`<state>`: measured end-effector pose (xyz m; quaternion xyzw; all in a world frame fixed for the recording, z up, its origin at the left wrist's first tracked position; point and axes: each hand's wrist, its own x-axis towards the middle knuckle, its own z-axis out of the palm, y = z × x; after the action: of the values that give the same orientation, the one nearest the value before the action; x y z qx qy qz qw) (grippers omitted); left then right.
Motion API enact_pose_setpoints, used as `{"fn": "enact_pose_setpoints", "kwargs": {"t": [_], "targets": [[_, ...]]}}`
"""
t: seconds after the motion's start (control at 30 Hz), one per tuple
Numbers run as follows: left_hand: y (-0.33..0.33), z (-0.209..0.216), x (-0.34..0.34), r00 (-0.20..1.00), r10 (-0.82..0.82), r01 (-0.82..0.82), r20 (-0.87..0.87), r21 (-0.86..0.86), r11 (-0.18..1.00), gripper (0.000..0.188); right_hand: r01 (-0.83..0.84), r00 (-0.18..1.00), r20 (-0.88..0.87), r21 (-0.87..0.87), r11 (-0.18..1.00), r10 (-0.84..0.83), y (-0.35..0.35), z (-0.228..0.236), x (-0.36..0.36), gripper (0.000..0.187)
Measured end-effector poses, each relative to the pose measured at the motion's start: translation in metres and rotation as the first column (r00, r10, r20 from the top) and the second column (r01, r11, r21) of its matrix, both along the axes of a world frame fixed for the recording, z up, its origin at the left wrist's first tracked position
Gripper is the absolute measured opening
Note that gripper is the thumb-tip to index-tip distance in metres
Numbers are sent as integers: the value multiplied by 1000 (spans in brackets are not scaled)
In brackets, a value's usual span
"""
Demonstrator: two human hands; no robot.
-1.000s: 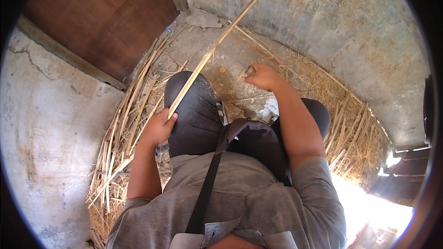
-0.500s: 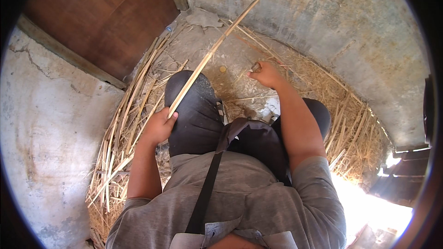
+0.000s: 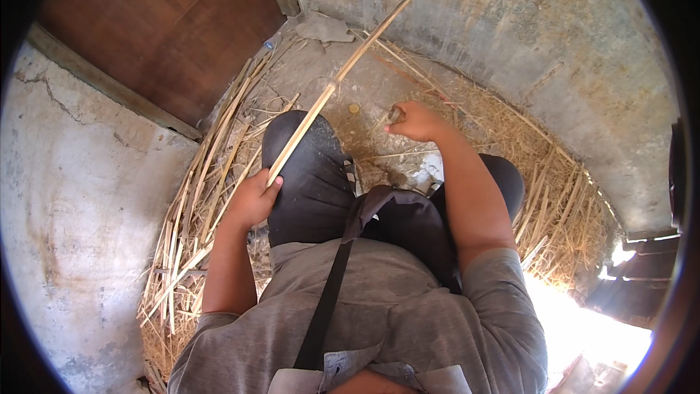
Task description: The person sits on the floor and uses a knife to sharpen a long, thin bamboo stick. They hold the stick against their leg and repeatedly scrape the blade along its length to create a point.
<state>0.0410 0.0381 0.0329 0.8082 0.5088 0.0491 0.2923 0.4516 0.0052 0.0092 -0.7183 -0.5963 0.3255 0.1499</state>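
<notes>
My left hand (image 3: 251, 198), closed beside my left knee, grips the lower end of a long split bamboo strip (image 3: 310, 118). The strip slants up and away over the knee toward the far wall, with a node partway along and a darker far part. Out past the strip, to its right, my right hand (image 3: 418, 122) is closed with thumb and fingers curled together. A small, dark brownish thing (image 3: 394, 114) shows between them, too little of it visible to name. This hand is apart from the strip.
Loose bamboo strips (image 3: 191, 208) lie in a heap along the left wall. Shavings and thin strips (image 3: 558, 193) are piled on the right. Concrete walls (image 3: 510, 22) curve close around, with a brown door panel (image 3: 168, 29) at the far left. A flat grey piece (image 3: 324, 29) lies by the far wall.
My right hand has shifted slightly left and turned a little, still apart from the strip. My left hand and the bamboo strip have hardly moved.
</notes>
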Motion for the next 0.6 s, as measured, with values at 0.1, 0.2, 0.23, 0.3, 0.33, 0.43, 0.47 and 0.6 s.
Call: {"fn": "enact_pose_setpoints", "kwargs": {"t": [0.1,0.2,0.23,0.3,0.33,0.43,0.47,0.6], "targets": [[0,1,0,1000,-11,11,-4,10,1000,37,213,976,-50,55,976,-210,0,-15,12,64],[1,1,1,1000,-4,4,-4,2,1000,37,176,984,-34,60,983,-174,-2,-12,14,64],[1,1,0,1000,-1,1,-4,4,1000,37,124,992,4,89,988,-125,-4,-14,6,62],[0,1,1,1000,0,0,2,-5,1000,37,-25,999,23,63,998,24,-4,-13,-10,60],[0,3,2,1000,-2,2,7,-15,1000,37,-122,992,-5,12,992,122,-2,-10,-19,59],[1,1,-1,1000,-4,4,2,-11,1000,37,-268,963,-11,4,964,268,0,-5,-32,56],[2,-1,-2,1000,-4,4,-1,-5,1000,37,-291,957,3,23,956,291,1,-4,-33,54],[1,-1,-3,1000,-7,8,-17,20,1000,37,-69,996,53,85,994,65,4,-11,-6,53]]}}
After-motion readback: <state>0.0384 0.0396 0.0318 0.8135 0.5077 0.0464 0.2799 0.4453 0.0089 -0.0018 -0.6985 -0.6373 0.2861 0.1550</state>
